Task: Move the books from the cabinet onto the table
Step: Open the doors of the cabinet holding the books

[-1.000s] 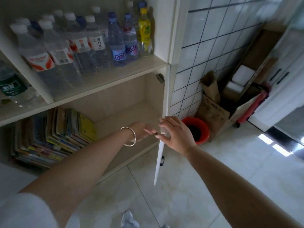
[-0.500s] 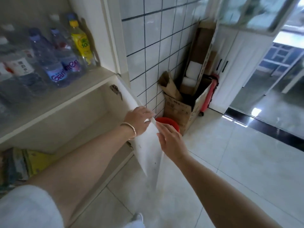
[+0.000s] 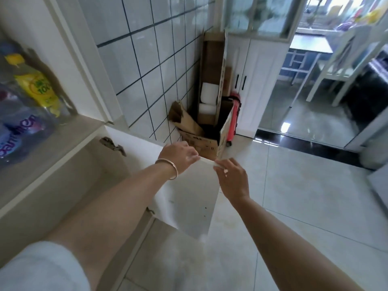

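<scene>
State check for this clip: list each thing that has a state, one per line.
cabinet door: swung wide open, both hands at its top edge
left hand: fingers on the door's top edge
right hand: fingertips at the door's top corner
cardboard box: open, flaps up
yellow bottle: upright, capped
books: out of view

- A yellow-labelled bottle (image 3: pixel 36 87) on the cabinet shelf (image 3: pixel 69 135) bears the number "10" in green on its label; the smaller print around it is too blurred to read.
- A blue-labelled water bottle (image 3: pixel 19 131) beside it shows part of a white brand word, its letters cut off and smeared.
- The cardboard box (image 3: pixel 201 141) by the tiled wall has dark printing, illegible.
</scene>
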